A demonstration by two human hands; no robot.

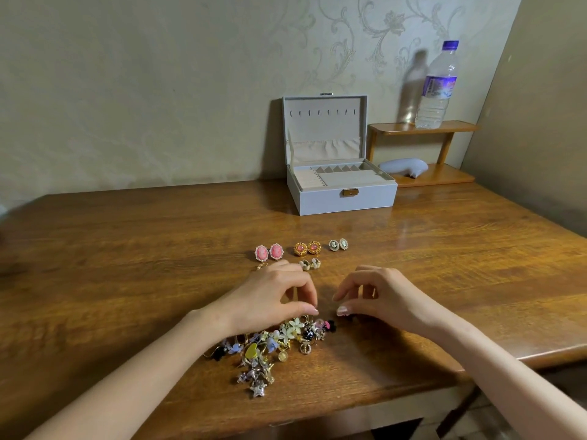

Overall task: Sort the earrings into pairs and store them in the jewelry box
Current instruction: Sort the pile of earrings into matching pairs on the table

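Head view: unsorted earring pile (279, 344) lies on the tabletop (127, 249) near its front edge. Four pairs are laid out at the pile's 12 o'clock: pink cameo pair (269, 252), gold-pink pair (307, 248), small cameo pair (338, 244) and cream pair (310, 264), with the open jewelry box (343, 198) farther back at 12–1 o'clock. Left hand (276, 296) and right hand (381, 293) hover at the pile's top edge, fingers curled, thumbs close to fingertips; can't tell if either pinches an earring. Water bottle (438, 87) stands on a small shelf (422, 127) at the box's 2 o'clock.
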